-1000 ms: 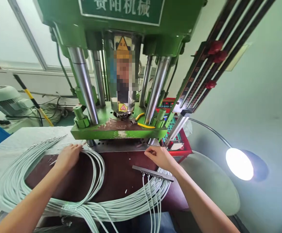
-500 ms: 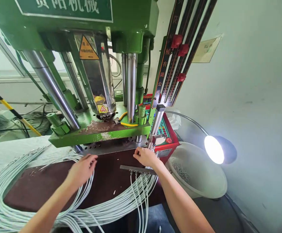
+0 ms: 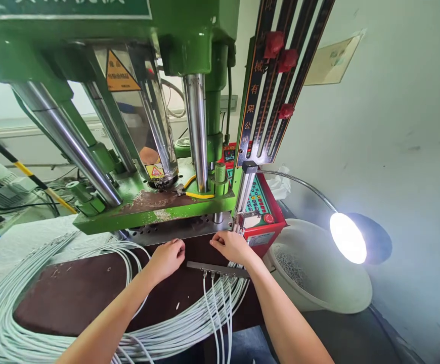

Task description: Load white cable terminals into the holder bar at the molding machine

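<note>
My left hand [image 3: 168,259] is curled, fingers bent inward, over the dark brown board [image 3: 66,298] in front of the press's metal bed [image 3: 182,231]. Any object inside its fingers is hidden. To its right my right hand [image 3: 232,246] has thumb and fingers drawn together; whatever they pinch is too small to make out. Just below the right hand lies a narrow metal bar [image 3: 220,269] with several connector-ended white cables hanging from it. A thick bundle of white cables [image 3: 167,326] curves across the board below both hands.
The green press plate [image 3: 155,210] stands ahead, with yellow-handled pliers [image 3: 199,195] on it. A red control box [image 3: 263,230] is at right, beside a white tub [image 3: 341,288] holding scraps. A lit lamp [image 3: 348,237] hangs over the tub.
My left hand has moved right, away from the smaller cable loop and closer to my right hand. My right hand stays near the bar. The view has shifted slightly.
</note>
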The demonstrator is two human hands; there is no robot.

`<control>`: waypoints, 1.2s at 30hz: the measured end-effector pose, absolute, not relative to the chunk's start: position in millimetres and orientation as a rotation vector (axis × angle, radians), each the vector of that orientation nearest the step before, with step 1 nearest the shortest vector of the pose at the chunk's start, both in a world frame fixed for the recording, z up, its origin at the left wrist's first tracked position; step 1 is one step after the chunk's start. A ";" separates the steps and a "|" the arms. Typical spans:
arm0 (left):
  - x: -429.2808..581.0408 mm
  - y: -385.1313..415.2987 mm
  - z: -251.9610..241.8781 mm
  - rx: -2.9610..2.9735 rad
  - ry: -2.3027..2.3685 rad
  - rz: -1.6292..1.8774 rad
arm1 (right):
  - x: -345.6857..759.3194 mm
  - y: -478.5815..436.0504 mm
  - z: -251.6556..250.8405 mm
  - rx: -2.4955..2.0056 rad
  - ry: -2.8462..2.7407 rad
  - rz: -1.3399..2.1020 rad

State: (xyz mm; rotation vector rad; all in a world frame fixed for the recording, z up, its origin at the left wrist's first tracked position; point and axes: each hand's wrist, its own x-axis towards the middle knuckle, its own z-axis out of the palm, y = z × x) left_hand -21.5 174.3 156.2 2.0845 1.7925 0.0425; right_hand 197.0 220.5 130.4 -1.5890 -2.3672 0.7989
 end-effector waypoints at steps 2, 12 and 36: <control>-19.8 168.3 166.0 2.020 1.718 0.017 | 198.0 220.3 129.5 -1.578 -2.365 0.801; -31.8 103.1 187.0 1.736 1.483 -0.053 | 202.6 224.0 120.8 -1.541 -2.356 0.887; -21.1 98.5 168.0 1.976 1.596 -0.186 | 199.7 222.1 125.2 -1.586 -2.338 0.871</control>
